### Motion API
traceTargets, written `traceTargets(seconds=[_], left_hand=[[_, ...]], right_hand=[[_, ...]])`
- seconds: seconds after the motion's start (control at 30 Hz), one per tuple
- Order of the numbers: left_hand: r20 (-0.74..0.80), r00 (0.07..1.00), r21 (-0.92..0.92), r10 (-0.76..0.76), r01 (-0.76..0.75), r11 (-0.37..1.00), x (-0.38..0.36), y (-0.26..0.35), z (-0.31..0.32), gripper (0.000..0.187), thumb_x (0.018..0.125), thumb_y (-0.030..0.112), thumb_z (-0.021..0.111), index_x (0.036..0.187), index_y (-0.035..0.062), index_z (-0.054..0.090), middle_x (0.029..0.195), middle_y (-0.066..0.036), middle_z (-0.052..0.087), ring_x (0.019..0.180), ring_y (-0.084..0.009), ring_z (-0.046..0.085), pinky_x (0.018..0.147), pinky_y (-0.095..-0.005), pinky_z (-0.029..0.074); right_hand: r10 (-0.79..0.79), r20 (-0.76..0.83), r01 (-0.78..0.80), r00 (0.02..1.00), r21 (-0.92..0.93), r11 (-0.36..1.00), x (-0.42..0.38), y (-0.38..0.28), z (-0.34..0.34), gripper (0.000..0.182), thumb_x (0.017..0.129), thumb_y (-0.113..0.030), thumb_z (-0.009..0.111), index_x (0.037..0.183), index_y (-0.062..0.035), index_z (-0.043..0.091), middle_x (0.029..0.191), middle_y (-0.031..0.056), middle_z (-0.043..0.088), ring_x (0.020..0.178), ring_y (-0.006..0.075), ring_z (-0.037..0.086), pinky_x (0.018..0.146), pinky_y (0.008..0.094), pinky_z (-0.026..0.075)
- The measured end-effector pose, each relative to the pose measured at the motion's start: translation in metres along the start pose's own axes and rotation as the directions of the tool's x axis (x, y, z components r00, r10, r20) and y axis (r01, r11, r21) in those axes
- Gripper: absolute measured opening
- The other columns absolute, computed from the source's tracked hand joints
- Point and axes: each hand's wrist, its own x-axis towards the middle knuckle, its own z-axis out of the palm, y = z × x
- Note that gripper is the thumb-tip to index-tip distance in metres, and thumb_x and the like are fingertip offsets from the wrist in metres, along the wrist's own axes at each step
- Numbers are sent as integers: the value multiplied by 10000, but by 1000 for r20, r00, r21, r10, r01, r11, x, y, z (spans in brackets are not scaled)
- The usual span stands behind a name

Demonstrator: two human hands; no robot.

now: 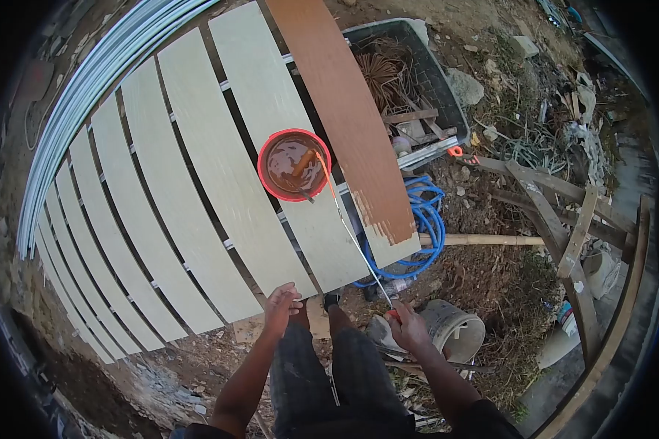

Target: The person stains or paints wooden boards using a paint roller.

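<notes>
My right hand [411, 329] is closed round the red grip of a long-handled paint roller [355, 244]. The thin metal rod runs up and left to the brown-coated roller head, which rests in a red bucket [326, 180] of reddish-brown paint [282, 156]. That bucket stands on the pale boards. Near the boards' front edge, my left hand [280, 307] is raised with its fingers loosely bent and apart, holding nothing I can see. Right of the bucket lies a board coated brown [329, 73], its near end still pale with a ragged paint edge.
Several pale boards [198, 110] lie side by side with gaps on metal supports. A bundle of metal lengths [73, 110] curves along the far left. To the right are a dark tub of scrap [450, 110], a blue hose [436, 223], a tipped bucket [467, 329] and a timber frame [575, 293].
</notes>
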Motion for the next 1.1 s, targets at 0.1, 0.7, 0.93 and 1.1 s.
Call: traceTargets(seconds=[0.1,0.7,0.93,1.1], left_hand=[[-23,1000,19,1,-1,1000,-2,-9,15,355,940,253,586,1238,63,553,963,-44,650,763,-108,627,661,-236,492],[148,984,171,95,-120,978,-30,-51,147,485,914,325,643,1245,-12,534,900,-41,630,799,-94,607,691,-244,478],[99,991,167,92,-108,980,-28,-64,124,474,912,300,648,1248,-12,532,907,-39,625,796,-95,605,679,-245,478],[29,994,173,102,-105,979,-33,-68,114,476,906,290,655,1252,-13,532,896,-37,625,788,-94,606,670,-251,487]], right_hand=[[-105,-10,104,994,220,970,12,17,-3,405,866,-229,624,1225,-68,527,1028,211,628,868,431,626,728,494,505],[-298,-89,290,950,-91,953,62,97,17,428,824,-217,625,1221,-92,528,1019,172,616,763,393,647,644,497,522],[-242,-32,241,970,-24,970,74,93,11,371,823,-195,604,1165,-61,547,1030,181,620,788,394,643,661,492,522],[-244,-26,244,969,-18,970,72,90,11,368,816,-178,606,1158,-55,551,1023,186,621,816,398,639,681,489,521]])
